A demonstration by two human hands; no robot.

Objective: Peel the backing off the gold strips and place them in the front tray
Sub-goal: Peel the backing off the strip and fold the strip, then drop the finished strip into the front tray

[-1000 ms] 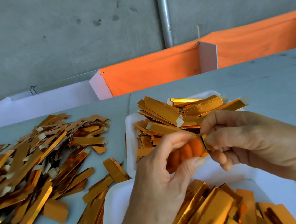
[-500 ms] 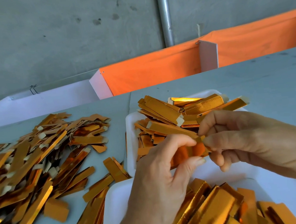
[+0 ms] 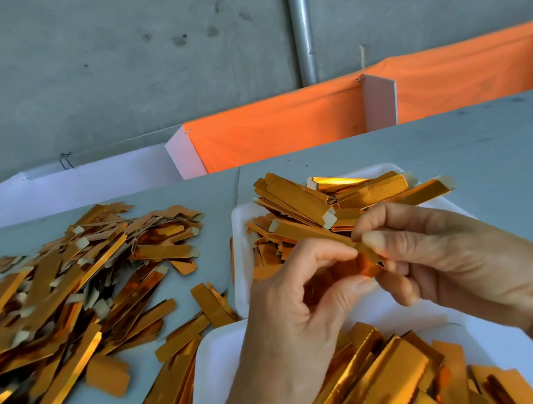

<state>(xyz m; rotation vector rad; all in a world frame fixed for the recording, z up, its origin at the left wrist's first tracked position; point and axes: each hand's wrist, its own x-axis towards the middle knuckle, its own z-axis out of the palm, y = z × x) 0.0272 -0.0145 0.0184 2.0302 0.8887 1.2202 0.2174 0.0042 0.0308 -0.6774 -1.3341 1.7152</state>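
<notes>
Between both hands, the gold strip (image 3: pixel 365 259) is lying left-right; left hand (image 3: pixel 301 300) and right hand (image 3: pixel 445 255) are pinching its ends, far tray (image 3: pixel 241 254) just beyond.

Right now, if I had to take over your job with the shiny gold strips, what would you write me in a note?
Left hand: pinching one gold strip between thumb and fingers.
Right hand: pinching the same strip at its other end, above the trays.
Near tray: already holds a batch of shiny strips.
Far tray: heaped with more strips.
Loose pile on the table, to the left.
Done: some strips are in the near tray.
Left: finish peeling the held strip, drop it in the near tray, then carry on. I cannot tell which heap is unpeeled.
</notes>
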